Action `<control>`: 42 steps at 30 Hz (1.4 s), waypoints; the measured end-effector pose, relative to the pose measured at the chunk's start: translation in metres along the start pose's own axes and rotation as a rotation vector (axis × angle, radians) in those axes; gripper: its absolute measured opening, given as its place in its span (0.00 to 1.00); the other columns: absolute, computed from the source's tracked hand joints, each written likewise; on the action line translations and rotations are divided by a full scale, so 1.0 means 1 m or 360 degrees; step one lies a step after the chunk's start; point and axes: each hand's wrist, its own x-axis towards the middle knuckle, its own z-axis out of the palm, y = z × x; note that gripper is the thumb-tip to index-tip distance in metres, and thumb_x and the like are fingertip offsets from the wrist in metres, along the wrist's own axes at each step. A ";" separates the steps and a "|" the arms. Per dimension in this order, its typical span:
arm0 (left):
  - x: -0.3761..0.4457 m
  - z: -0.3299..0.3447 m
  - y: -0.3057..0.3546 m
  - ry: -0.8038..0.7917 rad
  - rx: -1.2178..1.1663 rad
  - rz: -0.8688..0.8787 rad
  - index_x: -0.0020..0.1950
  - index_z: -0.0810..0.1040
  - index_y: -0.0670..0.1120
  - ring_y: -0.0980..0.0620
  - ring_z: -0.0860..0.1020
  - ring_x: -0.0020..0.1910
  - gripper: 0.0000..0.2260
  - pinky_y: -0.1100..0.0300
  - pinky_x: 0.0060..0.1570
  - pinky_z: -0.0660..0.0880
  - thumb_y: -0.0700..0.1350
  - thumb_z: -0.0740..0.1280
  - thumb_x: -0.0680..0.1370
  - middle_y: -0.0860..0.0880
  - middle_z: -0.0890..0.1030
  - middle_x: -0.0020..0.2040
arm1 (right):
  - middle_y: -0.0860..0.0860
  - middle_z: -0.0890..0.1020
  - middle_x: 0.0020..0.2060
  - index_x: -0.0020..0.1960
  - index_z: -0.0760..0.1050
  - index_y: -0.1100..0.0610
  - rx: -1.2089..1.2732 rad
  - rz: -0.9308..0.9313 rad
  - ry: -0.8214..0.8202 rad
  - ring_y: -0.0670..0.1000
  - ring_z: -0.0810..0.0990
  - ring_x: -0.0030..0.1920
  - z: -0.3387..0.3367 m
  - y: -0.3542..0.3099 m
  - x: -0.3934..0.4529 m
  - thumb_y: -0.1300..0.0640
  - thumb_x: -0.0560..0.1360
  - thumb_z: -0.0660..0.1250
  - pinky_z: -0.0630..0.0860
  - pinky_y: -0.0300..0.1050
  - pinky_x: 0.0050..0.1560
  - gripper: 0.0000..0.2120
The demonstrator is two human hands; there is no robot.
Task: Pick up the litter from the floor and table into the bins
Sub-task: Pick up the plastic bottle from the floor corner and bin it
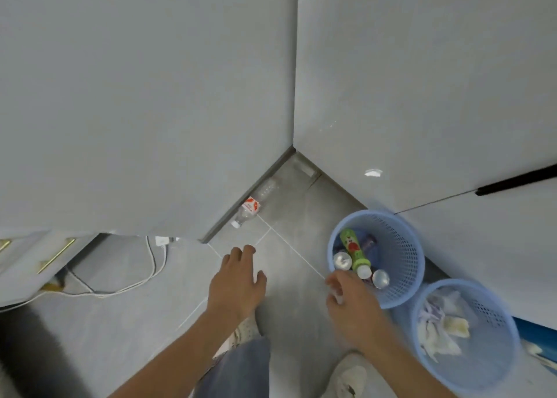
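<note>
A clear plastic bottle with a red and white label lies on the grey floor against the wall's base, near the corner. My left hand hovers over the floor a short way in front of the bottle, fingers spread, holding nothing. My right hand is at the near rim of a blue mesh bin, fingers loosely curled and blurred; nothing shows in it. That bin holds a green bottle and metal cans. A second blue bin to its right holds crumpled paper.
White walls meet in a corner behind the bottle. A white cabinet with gold handles stands at left, with cables trailing on the floor under it. A dark mass fills the bottom left. My shoes and a trouser leg show below my arms.
</note>
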 end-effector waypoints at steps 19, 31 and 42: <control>0.261 0.084 -0.060 -0.0074 0.0090 0.0258 0.71 0.67 0.45 0.43 0.74 0.66 0.24 0.48 0.61 0.77 0.51 0.69 0.78 0.43 0.72 0.69 | 0.56 0.67 0.74 0.76 0.64 0.56 -0.0462 -0.0136 0.0220 0.58 0.64 0.74 0.046 -0.027 0.338 0.64 0.73 0.67 0.70 0.55 0.69 0.32; 0.320 0.143 -0.094 0.0274 0.0716 0.0398 0.69 0.69 0.44 0.39 0.70 0.65 0.32 0.50 0.61 0.74 0.56 0.76 0.71 0.40 0.73 0.66 | 0.60 0.62 0.72 0.76 0.60 0.49 -0.0686 -0.0151 0.0456 0.65 0.71 0.68 0.085 -0.011 0.428 0.56 0.75 0.71 0.77 0.60 0.61 0.34; 0.291 0.150 -0.077 0.0001 0.0086 0.0098 0.73 0.62 0.43 0.41 0.80 0.55 0.34 0.47 0.53 0.80 0.64 0.65 0.77 0.41 0.75 0.64 | 0.63 0.69 0.67 0.75 0.56 0.59 0.0049 0.0232 0.0436 0.64 0.72 0.65 0.098 0.006 0.404 0.55 0.70 0.75 0.75 0.56 0.64 0.41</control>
